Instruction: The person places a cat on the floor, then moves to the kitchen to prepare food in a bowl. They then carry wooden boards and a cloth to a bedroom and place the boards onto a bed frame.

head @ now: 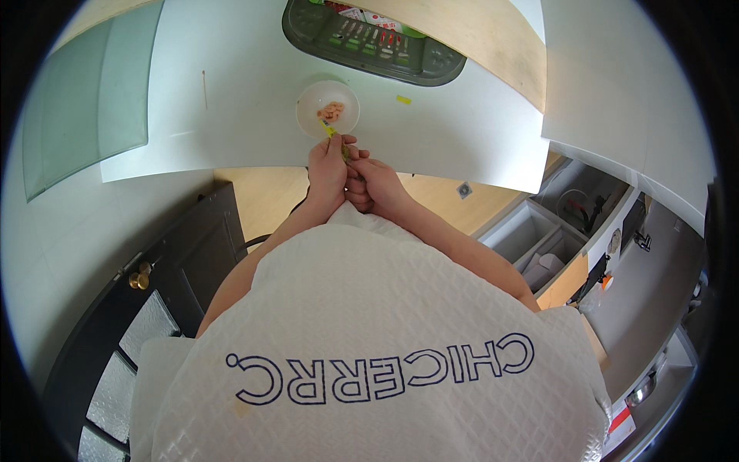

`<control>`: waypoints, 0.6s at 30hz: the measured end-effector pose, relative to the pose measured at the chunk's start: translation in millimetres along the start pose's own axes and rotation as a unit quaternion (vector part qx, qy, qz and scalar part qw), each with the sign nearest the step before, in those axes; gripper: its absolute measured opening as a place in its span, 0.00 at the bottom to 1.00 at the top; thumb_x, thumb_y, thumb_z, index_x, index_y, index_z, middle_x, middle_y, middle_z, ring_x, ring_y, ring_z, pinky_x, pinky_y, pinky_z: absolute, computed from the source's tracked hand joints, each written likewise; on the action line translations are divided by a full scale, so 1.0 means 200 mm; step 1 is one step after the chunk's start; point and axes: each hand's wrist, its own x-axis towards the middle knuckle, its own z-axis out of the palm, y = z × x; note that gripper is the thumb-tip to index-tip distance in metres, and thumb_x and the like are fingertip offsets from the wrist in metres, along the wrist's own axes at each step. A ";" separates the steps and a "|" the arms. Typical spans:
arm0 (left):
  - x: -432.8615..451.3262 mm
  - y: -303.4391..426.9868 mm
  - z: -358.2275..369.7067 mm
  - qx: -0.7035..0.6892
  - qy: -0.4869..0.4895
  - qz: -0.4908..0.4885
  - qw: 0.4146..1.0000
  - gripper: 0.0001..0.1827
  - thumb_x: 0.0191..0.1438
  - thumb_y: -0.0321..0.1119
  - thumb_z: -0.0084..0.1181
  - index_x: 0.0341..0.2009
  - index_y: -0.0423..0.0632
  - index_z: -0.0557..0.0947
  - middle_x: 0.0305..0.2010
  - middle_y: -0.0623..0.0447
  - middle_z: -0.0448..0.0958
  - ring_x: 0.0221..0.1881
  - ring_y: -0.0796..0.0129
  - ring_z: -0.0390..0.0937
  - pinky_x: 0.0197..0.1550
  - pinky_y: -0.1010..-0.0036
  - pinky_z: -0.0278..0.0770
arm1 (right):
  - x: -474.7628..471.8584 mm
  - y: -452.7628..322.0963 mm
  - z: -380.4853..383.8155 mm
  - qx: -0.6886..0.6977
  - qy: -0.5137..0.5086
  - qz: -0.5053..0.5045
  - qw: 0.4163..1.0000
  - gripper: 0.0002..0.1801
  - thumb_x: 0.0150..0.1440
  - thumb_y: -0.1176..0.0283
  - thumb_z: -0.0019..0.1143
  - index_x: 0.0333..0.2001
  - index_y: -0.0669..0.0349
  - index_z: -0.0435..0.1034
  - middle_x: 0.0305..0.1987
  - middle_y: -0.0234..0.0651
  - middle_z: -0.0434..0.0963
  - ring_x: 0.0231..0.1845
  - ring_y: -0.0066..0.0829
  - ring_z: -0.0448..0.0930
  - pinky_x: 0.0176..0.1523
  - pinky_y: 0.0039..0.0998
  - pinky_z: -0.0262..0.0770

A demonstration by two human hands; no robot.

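Note:
A small yellow packet (331,130) sticks up from between my hands, its upper end over the near rim of a white bowl (302,110). My left hand (327,173) grips it along its length. The fingers of my right hand (381,185) close around its lower part, close against my left hand, and hide that end. Inside the bowl lies a small heap of pinkish-orange pieces (331,111), perhaps shrimp. A yellow scrap (403,99), like a torn packet end, rests on the white table (242,127) to the bowl's right.
A dark green plastic basket (369,40) holding packaged goods stands at the table's back. A thin stick (204,89) lies to the left. Below are a dark door (213,242) with a brass knob (139,280) and, at right, an open drawer (514,231) with compartments.

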 end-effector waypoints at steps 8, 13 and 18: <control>0.01 0.07 0.07 -0.046 0.078 -0.010 0.996 0.14 0.66 0.34 0.34 0.33 0.41 0.71 0.19 0.58 0.61 0.21 0.72 0.64 0.29 0.73 0.72 | -0.01 0.01 -0.02 -0.047 -0.043 -0.022 0.998 0.18 0.66 0.61 0.35 0.23 0.51 0.53 0.14 0.20 0.51 0.13 0.16 0.49 0.17 0.23 0.40; 0.05 0.09 0.07 -0.042 0.071 -0.014 0.997 0.14 0.66 0.34 0.35 0.32 0.42 0.71 0.18 0.60 0.58 0.19 0.75 0.56 0.25 0.73 0.67 | -0.01 0.02 -0.01 -0.041 -0.034 -0.033 0.998 0.18 0.65 0.63 0.36 0.22 0.52 0.54 0.15 0.21 0.52 0.12 0.17 0.49 0.17 0.24 0.43; 0.06 0.12 0.06 -0.080 0.080 -0.064 0.991 0.15 0.66 0.37 0.37 0.30 0.45 0.71 0.16 0.61 0.55 0.17 0.75 0.53 0.23 0.75 0.63 | -0.01 0.02 -0.01 -0.076 -0.025 -0.049 0.996 0.16 0.64 0.67 0.36 0.22 0.54 0.54 0.15 0.21 0.53 0.13 0.16 0.50 0.17 0.24 0.43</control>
